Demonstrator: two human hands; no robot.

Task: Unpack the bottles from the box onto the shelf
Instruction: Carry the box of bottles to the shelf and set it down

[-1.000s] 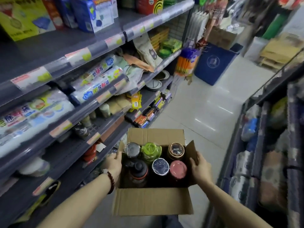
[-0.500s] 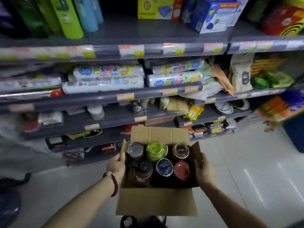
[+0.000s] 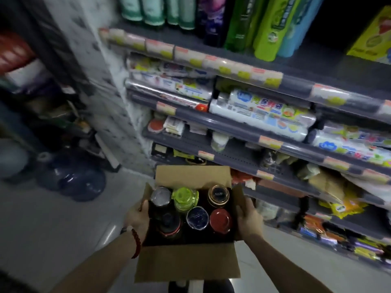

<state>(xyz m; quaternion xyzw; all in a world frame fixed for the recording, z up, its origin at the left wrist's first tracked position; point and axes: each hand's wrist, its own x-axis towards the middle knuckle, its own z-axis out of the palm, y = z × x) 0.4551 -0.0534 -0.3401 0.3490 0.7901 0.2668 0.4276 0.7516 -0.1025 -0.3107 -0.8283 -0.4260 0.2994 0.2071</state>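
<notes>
An open cardboard box (image 3: pixel 187 263) is carried in front of me, flaps up. Several bottles stand upright inside: a silver-capped one (image 3: pixel 160 196), a lime-green-lidded one (image 3: pixel 184 197), a gold-rimmed dark lid (image 3: pixel 218 194), a blue foil-topped one (image 3: pixel 197 217), a red lid (image 3: pixel 220 218) and a black lid with a red ring (image 3: pixel 170 226). My left hand (image 3: pixel 138 218) grips the box's left wall; a red bead bracelet sits on that wrist. My right hand (image 3: pixel 249 222) grips the right wall. The grey store shelves (image 3: pixel 239 127) rise just beyond the box.
Shelves hold plastic-wrap rolls (image 3: pixel 260 115), tall spray cans (image 3: pixel 266 28) on top, and packets lower right. A white pillar (image 3: pixel 110 81) ends the shelving on the left. A blue water jug (image 3: pixel 72 178) lies on the floor at left, beside cluttered racks.
The view has swung left along the shelving; the pillar and water jug have come into sight. Both hands keep the same hold on the box.
</notes>
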